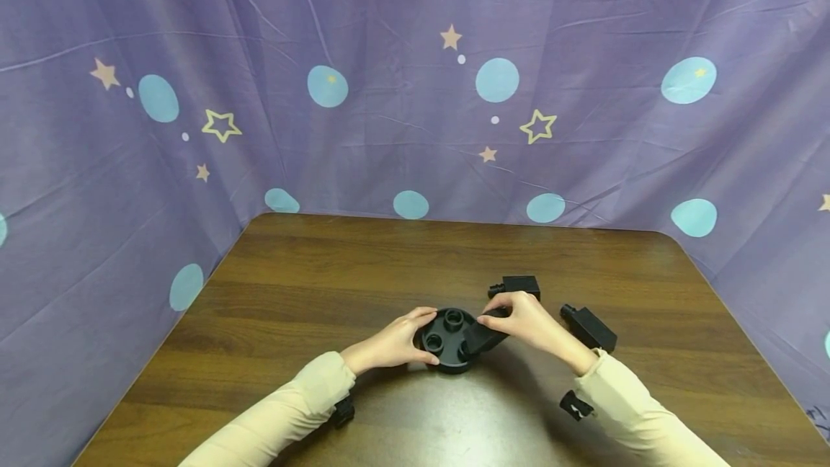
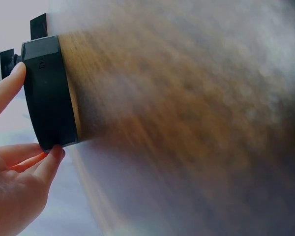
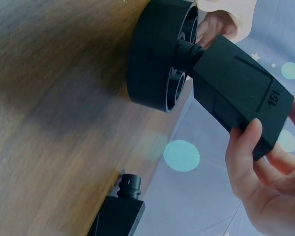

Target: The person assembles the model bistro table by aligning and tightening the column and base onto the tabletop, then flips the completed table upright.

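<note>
My left hand (image 1: 394, 341) holds a round black base (image 1: 447, 331) on the table, thumb at the near side of its rim and fingers at the far side. Ring-shaped sockets show in its top face. With thumb and fingertips, my right hand (image 1: 527, 320) pinches the upper end of a black rectangular block (image 3: 241, 88) marked 151. This block leans to the right over the base. Its ribbed peg (image 3: 188, 54) is at one of the sockets in the right wrist view; the peg's tip is hidden.
Two similar black blocks with ribbed pegs lie on the wooden table (image 1: 363, 258): one block (image 1: 521, 285) behind my right hand, another block (image 1: 593, 328) to its right. A patterned purple curtain (image 1: 402, 143) stands along the back and sides. Black devices sit at both wrists.
</note>
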The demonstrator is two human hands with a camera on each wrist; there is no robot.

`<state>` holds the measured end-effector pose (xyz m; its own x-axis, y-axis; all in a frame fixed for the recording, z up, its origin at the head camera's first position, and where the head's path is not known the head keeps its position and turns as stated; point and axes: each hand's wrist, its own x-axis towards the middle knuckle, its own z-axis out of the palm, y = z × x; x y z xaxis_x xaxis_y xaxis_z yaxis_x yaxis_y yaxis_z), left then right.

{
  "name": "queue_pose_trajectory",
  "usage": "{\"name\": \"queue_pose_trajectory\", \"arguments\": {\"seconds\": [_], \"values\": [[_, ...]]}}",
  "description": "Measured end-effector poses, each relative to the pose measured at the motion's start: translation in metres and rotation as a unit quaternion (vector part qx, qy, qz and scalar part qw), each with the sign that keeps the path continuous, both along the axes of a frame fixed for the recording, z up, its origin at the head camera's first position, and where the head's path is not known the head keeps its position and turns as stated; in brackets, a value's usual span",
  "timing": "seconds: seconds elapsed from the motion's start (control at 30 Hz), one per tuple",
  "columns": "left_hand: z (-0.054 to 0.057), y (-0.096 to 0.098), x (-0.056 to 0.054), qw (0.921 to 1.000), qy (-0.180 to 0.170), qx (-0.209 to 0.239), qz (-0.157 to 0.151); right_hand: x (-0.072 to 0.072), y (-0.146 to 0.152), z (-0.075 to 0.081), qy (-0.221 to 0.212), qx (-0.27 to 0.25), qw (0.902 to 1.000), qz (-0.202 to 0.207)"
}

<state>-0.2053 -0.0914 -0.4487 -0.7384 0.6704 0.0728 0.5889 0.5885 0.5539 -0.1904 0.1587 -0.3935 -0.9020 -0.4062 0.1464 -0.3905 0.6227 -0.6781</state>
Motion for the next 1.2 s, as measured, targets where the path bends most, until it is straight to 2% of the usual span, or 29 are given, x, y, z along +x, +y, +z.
{"name": "queue_pose_trajectory", "arguments": {"seconds": [0.23,0.5,0.77,1.0,1.2], "values": [[-0.001,0.000,0.000,1.0000,-0.002,0.001,0.000,0.001,-0.003,-0.001,-0.002,-0.015,0.9998,-0.015],[0.000,0.000,0.000,1.0000,-0.003,-0.001,0.004,0.004,-0.002,0.001,-0.068,-0.075,0.9948,-0.006],[0.001,0.001,0.000,1.0000,0.008,0.001,-0.001,0.007,0.005,0.004,-0.112,-0.087,0.9895,0.027],[0.000,0.000,0.000,1.0000,0.005,-0.001,-0.002,0.007,0.010,0.002,-0.075,-0.067,0.9931,0.062],[0.001,0.000,0.000,1.0000,0.000,-0.003,0.001,0.007,0.007,-0.002,-0.081,-0.077,0.9900,0.087]]}}
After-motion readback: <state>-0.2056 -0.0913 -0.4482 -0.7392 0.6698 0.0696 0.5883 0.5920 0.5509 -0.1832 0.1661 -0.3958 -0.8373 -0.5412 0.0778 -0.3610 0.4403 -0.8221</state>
